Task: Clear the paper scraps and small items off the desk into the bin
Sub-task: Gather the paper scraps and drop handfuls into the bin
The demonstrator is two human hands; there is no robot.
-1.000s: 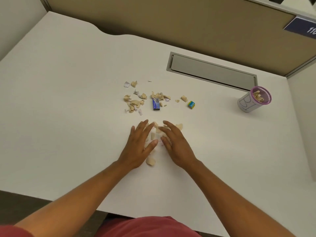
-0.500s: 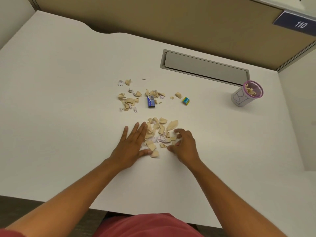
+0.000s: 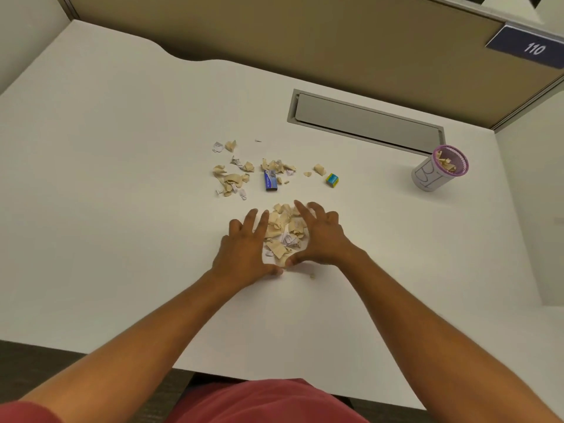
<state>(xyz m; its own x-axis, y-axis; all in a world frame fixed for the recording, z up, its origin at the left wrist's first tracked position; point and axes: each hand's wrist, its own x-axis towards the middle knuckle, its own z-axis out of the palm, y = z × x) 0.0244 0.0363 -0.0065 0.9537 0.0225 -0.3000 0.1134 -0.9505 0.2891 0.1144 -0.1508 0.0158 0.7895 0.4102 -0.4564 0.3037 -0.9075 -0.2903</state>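
A heap of tan and white paper scraps lies on the white desk between my two hands. My left hand lies flat against the heap's left side, fingers spread. My right hand curves around its right side, fingers apart, thumb low near my left thumb. More scraps lie scattered farther back. Among them are a small blue packet and a small yellow-and-blue cube. The bin, a small white cup with a purple mesh rim, stands at the right with scraps inside.
A grey cable-tray lid is set into the desk behind the scraps. A tan partition runs along the back, and a white side panel closes the right. One tiny scrap lies just right of my wrists.
My right hand has opened from a curled pinch and swung around the heap's right side. The scraps are pushed into a tighter heap between both hands.
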